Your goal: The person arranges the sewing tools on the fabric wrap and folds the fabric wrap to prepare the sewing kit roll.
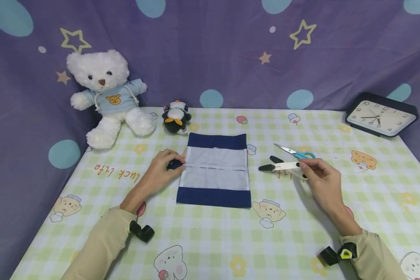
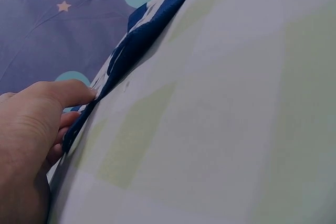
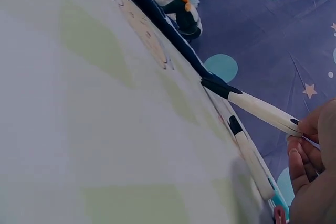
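A folded fabric piece [image 1: 213,179] lies flat on the table, pale grey in the middle with navy bands along the far and near edges and a seam across. My left hand [image 1: 161,171] pinches its left edge, where a bit of navy cloth shows by the fingers; in the left wrist view this edge lifts slightly. My right hand [image 1: 322,179] holds the rear end of a white pen-shaped tool [image 3: 262,111] with a black tip, pointing left toward the fabric. A similar white tool [image 3: 254,163] lies beneath it. Blue-handled scissors [image 1: 294,152] lie just beyond.
A white teddy bear [image 1: 113,97] in a blue hoodie and a small penguin toy [image 1: 176,116] sit at the back left. A black-framed clock [image 1: 381,115] stands at the back right. The checked tablecloth [image 1: 213,237] meets a purple curtain [image 1: 213,54] behind.
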Available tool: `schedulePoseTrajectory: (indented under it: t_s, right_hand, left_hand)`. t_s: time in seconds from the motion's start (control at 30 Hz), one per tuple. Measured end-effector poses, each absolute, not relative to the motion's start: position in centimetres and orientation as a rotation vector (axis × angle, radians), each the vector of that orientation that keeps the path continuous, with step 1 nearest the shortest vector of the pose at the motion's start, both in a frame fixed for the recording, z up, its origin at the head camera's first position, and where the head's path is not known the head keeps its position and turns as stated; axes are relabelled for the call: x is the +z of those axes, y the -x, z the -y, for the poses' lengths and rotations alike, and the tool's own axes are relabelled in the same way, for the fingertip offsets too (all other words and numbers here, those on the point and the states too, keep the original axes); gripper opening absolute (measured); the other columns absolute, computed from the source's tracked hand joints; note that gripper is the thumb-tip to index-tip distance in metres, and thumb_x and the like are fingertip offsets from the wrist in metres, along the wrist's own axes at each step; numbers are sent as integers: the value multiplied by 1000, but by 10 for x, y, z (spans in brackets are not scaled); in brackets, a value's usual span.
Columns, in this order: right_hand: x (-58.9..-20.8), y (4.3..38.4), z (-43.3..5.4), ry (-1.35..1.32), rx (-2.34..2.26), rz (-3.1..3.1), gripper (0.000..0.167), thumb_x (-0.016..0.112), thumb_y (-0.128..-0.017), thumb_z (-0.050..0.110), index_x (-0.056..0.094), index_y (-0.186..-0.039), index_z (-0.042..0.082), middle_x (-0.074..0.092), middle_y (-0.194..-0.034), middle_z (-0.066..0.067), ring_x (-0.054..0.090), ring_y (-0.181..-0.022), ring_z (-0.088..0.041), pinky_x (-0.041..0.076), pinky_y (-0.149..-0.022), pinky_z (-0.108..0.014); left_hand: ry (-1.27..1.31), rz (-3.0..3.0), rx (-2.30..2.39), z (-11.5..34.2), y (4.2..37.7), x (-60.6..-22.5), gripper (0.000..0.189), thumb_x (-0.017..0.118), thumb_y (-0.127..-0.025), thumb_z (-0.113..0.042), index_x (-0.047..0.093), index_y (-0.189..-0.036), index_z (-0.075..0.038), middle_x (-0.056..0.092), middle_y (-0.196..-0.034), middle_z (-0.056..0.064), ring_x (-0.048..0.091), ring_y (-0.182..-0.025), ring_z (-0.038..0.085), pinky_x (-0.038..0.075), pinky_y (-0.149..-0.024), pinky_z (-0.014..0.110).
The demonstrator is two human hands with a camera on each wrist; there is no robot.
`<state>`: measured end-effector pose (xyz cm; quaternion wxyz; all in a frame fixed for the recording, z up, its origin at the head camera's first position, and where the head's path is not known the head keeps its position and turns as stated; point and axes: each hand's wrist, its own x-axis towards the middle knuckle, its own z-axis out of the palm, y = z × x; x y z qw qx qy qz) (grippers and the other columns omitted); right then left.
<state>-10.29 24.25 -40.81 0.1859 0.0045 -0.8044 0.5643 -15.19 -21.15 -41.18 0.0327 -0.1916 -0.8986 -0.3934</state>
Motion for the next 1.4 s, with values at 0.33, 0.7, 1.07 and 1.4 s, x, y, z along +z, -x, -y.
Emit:
schedulePoseTrajectory:
  t_s: [0.33, 0.7, 1.07, 1.4]
  right_hand:
    - [-400, 118, -233, -46, 1644, 2232, 18, 69, -100, 4, 72, -110, -10, 74, -96, 9, 66, -77, -8, 48, -66, -14]
    - [-399, 142, -211, -168, 1760, 2218, 19, 67, -100, 2, 70, -112, -12, 75, -100, 5, 67, -82, -12, 50, -72, -15]
    - [-401, 162, -180, -219, 1815, 2261, 19, 67, -102, 8, 74, -111, -7, 74, -101, -14, 68, -84, -20, 53, -74, -22]
    - [-404, 179, -155, -289, 1884, 2236, 16, 68, -99, 1, 74, -110, -8, 72, -106, -24, 66, -85, -16, 50, -76, -19]
  left_hand:
    - [588, 2766, -1215, 211, 152, -411, 13, 77, -96, -19, 76, -107, -12, 63, -118, 6, 52, -112, 29, 41, -96, 51]
    - [594, 2763, -1198, 211, 151, -413, 13, 78, -95, -17, 76, -107, -13, 63, -116, 5, 53, -110, 28, 42, -95, 49]
    - [602, 2760, -1196, 212, 151, -414, 12, 78, -95, -18, 76, -106, -13, 63, -115, 5, 53, -108, 27, 42, -93, 48]
    - [606, 2753, -1202, 212, 150, -413, 12, 77, -95, -18, 76, -106, -13, 63, -115, 5, 52, -107, 27, 42, -90, 47]
